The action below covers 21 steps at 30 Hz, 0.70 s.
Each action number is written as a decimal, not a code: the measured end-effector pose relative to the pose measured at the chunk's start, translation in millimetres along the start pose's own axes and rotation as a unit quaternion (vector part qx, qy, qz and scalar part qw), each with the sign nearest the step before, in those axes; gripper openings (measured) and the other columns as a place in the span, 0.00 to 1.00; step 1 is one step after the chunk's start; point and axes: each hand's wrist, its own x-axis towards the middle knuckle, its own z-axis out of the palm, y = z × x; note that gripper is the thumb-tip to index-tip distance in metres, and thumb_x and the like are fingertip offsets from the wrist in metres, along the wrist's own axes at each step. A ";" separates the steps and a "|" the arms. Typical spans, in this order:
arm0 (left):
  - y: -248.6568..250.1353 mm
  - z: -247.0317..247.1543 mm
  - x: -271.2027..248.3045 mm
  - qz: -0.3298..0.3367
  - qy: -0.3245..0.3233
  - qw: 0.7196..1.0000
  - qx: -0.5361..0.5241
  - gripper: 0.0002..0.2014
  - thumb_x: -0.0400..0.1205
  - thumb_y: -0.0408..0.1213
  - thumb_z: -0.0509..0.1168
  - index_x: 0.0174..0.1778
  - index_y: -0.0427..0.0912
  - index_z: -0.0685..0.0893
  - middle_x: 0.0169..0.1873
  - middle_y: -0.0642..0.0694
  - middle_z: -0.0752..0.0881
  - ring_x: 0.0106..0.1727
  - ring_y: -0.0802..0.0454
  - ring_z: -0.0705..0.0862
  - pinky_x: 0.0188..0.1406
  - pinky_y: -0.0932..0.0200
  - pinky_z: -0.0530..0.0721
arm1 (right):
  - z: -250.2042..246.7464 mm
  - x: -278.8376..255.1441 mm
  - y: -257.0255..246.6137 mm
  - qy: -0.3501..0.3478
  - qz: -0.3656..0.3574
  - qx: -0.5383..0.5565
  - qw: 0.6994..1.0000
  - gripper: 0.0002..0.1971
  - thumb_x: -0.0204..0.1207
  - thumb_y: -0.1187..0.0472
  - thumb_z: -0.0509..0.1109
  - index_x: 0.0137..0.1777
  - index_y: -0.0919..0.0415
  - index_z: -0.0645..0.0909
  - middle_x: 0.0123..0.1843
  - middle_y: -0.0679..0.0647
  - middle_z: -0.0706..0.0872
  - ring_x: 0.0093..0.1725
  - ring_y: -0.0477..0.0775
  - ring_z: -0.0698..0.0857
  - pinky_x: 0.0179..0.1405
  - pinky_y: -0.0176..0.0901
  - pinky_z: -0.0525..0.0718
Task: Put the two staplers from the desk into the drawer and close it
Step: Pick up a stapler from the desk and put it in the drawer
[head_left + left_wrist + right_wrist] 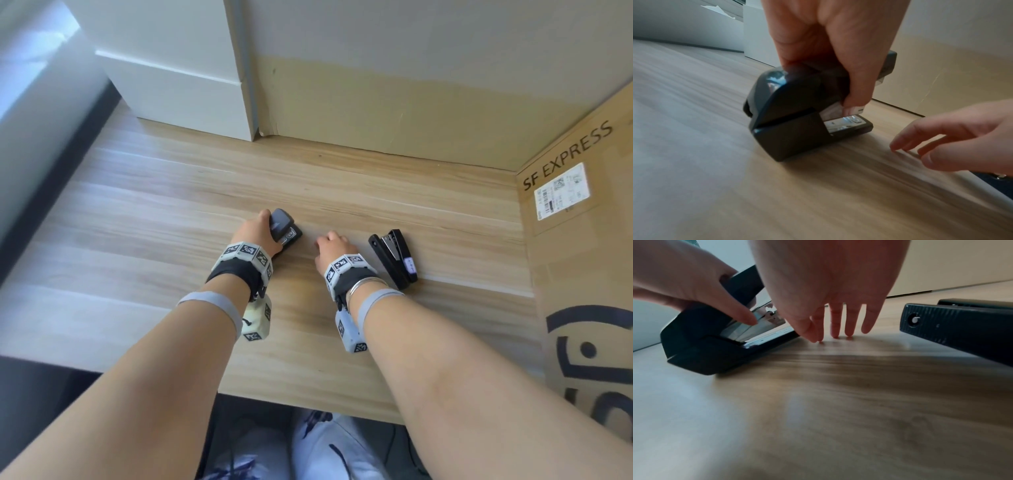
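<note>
Your left hand [824, 40] has its fingers [856, 91] curled down over the top arm of the squat dark grey stapler [793, 116], thumb on the near flank, clamped on it. The left wrist view shows that the stapler's base sits on the pale wood-grain counter [715, 186] with its jaw gaping and the bright metal staple channel exposed; the head view shows only its grey top past your knuckles.

Your right hand [824, 288] holds nothing. The right wrist view shows its fingers [851, 321] straight, slightly apart and pointing down, tips touching or just above the counter; which of the two cannot be told. The head view hides those fingers behind the back of the hand.

That hand sits between the two staplers. The long black stapler with a small pale label [395, 257] lies flat on the counter just to the right of your right wrist, untouched. The head view shows its full length; the right wrist view shows only its ribbed rear end.

Only the head view shows the brown cardboard box printed "SF EXPRESS" [582, 240] standing at the right edge of the counter, and the white cabinet block [178, 75] at the far left. No drawer can be made out in any view.
</note>
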 end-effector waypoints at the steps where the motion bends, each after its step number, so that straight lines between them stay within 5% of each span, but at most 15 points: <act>1: -6.2 -3.4 -3.5 0.000 0.008 1.000 -0.005 0.20 0.74 0.34 0.68 0.60 0.34 0.72 0.53 0.30 0.86 0.54 0.32 0.85 0.43 0.50 0.79 | 1.2 -2.0 -4.6 0.002 -0.001 -0.001 1.000 0.21 0.79 0.65 0.59 0.71 0.57 0.74 0.72 0.58 0.73 0.71 0.62 0.73 0.67 0.55 0.75; 11: -109.2 -43.7 -72.5 -0.040 0.060 0.997 -0.026 0.19 0.74 0.36 0.69 0.59 0.34 0.73 0.51 0.30 0.87 0.53 0.33 0.86 0.40 0.53 0.76 | 26.9 -38.9 -88.5 0.019 -0.034 0.013 0.999 0.26 0.78 0.66 0.58 0.78 0.57 0.66 0.75 0.58 0.73 0.76 0.62 0.70 0.74 0.53 0.70; 21: -244.9 -67.4 -180.7 -0.139 0.117 0.978 -0.102 0.23 0.73 0.36 0.70 0.62 0.36 0.75 0.53 0.32 0.86 0.55 0.33 0.84 0.47 0.51 0.79 | 75.7 -62.3 -172.6 0.038 -0.074 0.009 0.996 0.27 0.78 0.66 0.61 0.79 0.56 0.66 0.84 0.54 0.61 0.84 0.58 0.57 0.81 0.53 0.59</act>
